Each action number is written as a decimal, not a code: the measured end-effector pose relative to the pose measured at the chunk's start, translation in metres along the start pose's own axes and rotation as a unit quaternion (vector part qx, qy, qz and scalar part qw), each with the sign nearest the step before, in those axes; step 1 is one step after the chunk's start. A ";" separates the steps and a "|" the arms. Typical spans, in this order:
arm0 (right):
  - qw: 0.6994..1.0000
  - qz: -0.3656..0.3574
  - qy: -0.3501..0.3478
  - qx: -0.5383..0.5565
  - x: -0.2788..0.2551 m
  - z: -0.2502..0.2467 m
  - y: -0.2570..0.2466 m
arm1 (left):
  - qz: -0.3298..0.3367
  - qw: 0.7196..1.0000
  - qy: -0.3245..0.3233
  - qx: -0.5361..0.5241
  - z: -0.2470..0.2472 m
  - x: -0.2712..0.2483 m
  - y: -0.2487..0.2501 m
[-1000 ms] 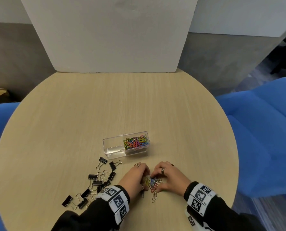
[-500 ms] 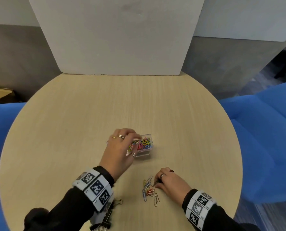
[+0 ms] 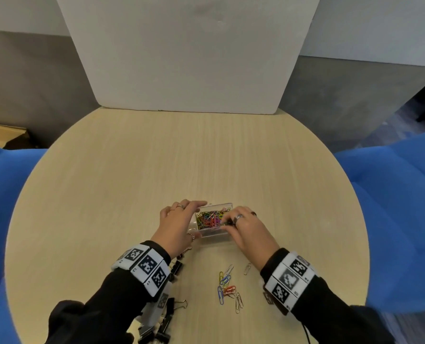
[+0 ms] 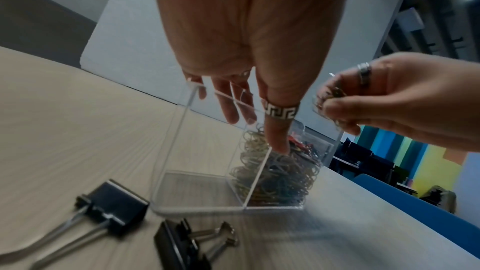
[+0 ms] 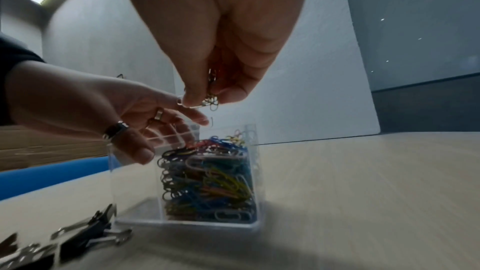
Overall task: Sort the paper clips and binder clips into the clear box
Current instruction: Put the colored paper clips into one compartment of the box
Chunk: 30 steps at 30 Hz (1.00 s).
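The clear box (image 3: 221,204) stands near the table's front. Its right compartment is heaped with coloured paper clips (image 3: 210,218); the left compartment (image 4: 197,190) looks empty. My left hand (image 3: 194,219) grips the box at that left end, thumb on the near wall and fingers over the far rim. Just above the heap, my right hand (image 3: 225,223) pinches a small bunch of paper clips (image 5: 211,99). Several loose paper clips (image 3: 227,286) lie on the table below my right wrist. Black binder clips (image 3: 166,316) lie partly hidden under my left forearm.
The round wooden table (image 3: 132,182) has a white board (image 3: 189,58) standing at its far edge. Blue chairs (image 3: 392,207) flank it on both sides. Two binder clips (image 4: 111,206) lie close to the box's near left corner.
My right hand has left the loose clips on the table and risen to the box with a pinch of clips. My left hand stays on the box.
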State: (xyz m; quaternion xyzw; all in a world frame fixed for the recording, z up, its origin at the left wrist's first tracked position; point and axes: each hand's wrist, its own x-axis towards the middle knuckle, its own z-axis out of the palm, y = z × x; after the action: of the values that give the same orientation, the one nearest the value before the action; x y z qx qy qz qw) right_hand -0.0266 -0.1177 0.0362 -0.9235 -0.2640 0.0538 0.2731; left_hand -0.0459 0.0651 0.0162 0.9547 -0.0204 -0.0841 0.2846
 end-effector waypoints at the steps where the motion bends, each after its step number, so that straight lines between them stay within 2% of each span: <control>1: 1.000 -0.004 0.019 0.010 0.009 0.001 -0.004 | 0.000 1.000 0.000 0.000 0.000 0.000 0.000; 3: 0.999 -0.002 0.027 0.030 0.022 0.005 -0.006 | 0.002 1.000 -0.001 0.002 -0.001 0.000 0.000; 5: 0.999 0.013 -0.007 0.031 0.028 0.012 -0.003 | 0.001 1.000 -0.002 0.001 -0.001 0.000 0.000; 7: 1.000 0.012 -0.012 0.023 0.028 0.014 0.004 | 0.001 1.000 -0.004 0.004 0.001 0.001 0.000; 10: 0.999 -0.034 0.031 0.018 0.022 0.011 0.012 | -0.001 1.000 -0.002 0.008 0.003 0.001 -0.001; 14: 0.990 -0.118 0.008 -0.073 0.012 0.008 0.026 | 0.003 1.000 0.004 0.006 0.004 0.001 -0.002; 17: 0.988 -0.129 0.029 -0.077 0.006 0.003 0.036 | 0.006 1.000 0.002 0.002 0.003 0.001 -0.002; 20: 0.993 -0.090 0.080 0.002 -0.003 -0.005 0.040 | 0.010 0.999 0.015 0.032 0.002 -0.002 0.002; 22: 0.996 -0.032 0.080 0.036 -0.013 -0.008 0.045 | 0.058 0.993 0.078 0.067 0.002 -0.009 0.007; 23: 0.998 0.003 0.053 0.041 -0.019 -0.008 0.049 | 0.097 0.985 0.121 0.073 0.004 -0.014 0.011; 25: 0.995 0.058 -0.065 0.038 -0.030 -0.007 0.058 | 0.191 0.966 0.166 0.049 0.013 -0.027 0.018; 26: 0.988 0.074 -0.132 0.031 -0.035 -0.004 0.062 | 0.235 0.961 0.141 0.036 0.019 -0.034 0.021; 27: 0.978 0.083 -0.189 0.025 -0.040 0.000 0.066 | 0.262 0.961 0.084 0.025 0.025 -0.040 0.025; 28: 0.971 0.082 -0.225 0.021 -0.045 0.005 0.069 | 0.259 0.966 0.015 0.015 0.031 -0.044 0.028; 30: 0.965 0.086 -0.245 0.026 -0.053 0.012 0.071 | 0.197 0.971 -0.132 0.017 0.045 -0.049 0.029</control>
State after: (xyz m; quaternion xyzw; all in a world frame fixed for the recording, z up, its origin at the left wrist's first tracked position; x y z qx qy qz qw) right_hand -0.0420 -0.1896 -0.0141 -0.8940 -0.2411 0.3083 0.2183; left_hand -0.1013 0.0210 0.0021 0.9170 -0.2473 -0.1516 0.2736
